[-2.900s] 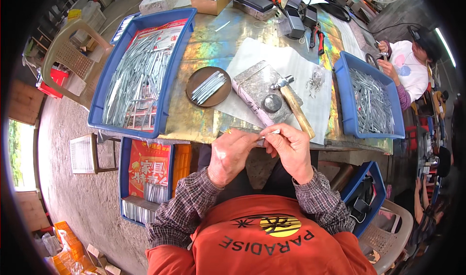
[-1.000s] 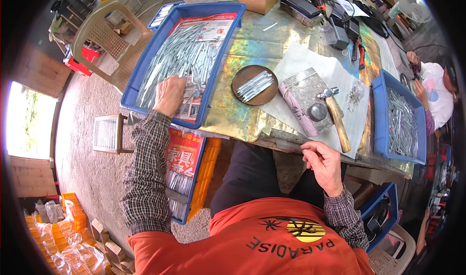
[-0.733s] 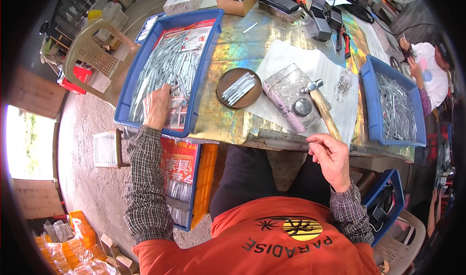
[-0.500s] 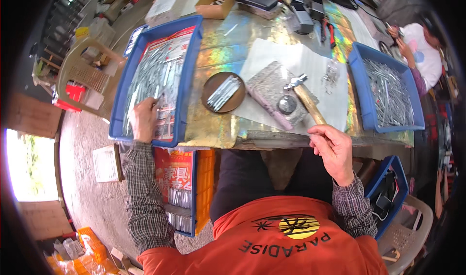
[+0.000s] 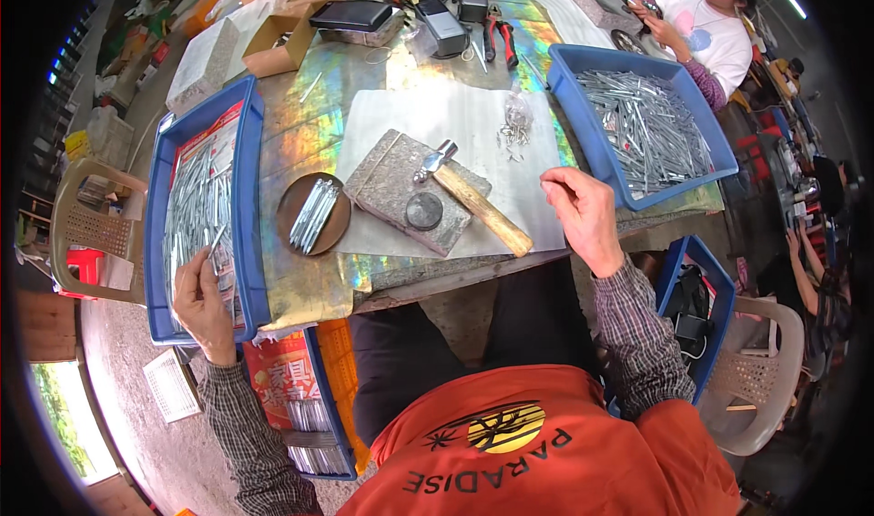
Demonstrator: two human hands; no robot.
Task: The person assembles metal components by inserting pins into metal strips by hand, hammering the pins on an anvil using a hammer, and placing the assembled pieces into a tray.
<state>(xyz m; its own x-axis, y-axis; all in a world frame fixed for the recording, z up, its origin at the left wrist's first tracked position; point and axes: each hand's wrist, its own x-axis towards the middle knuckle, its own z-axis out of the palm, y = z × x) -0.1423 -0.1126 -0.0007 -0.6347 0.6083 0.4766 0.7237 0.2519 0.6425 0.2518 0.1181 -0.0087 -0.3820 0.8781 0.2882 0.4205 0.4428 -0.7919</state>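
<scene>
Over the near end of the left blue tray [image 5: 253, 243], my left hand [image 5: 202, 302] pinches a thin metal rod [image 5: 218, 237] that points up from the fingertips. Many loose silvery rods [image 5: 202, 193] lie in that tray. My right hand [image 5: 587, 220] hovers beyond the table's near edge, fingers curled together; whatever they may hold is too small to make out. To its left a hammer [image 5: 473, 208] with a wooden handle rests on a grey stone block [image 5: 387, 175]. A dark round metal piece [image 5: 423, 211] sits on the block. A round brown dish [image 5: 291, 202] carries a bundle of rods [image 5: 314, 216].
At right stands another blue tray [image 5: 628, 193] heaped with rods. A small clear bag [image 5: 517, 111] with tiny parts lies on white paper [image 5: 373, 116]. Pliers [image 5: 501, 41], black boxes [image 5: 443, 29] and a cardboard box [image 5: 276, 47] crowd the back. A person [image 5: 701, 34] sits far right.
My left hand has turned and now shows a rod between its fingertips. My right hand has lifted away from the hammer handle's end. The whole view has swung to the right.
</scene>
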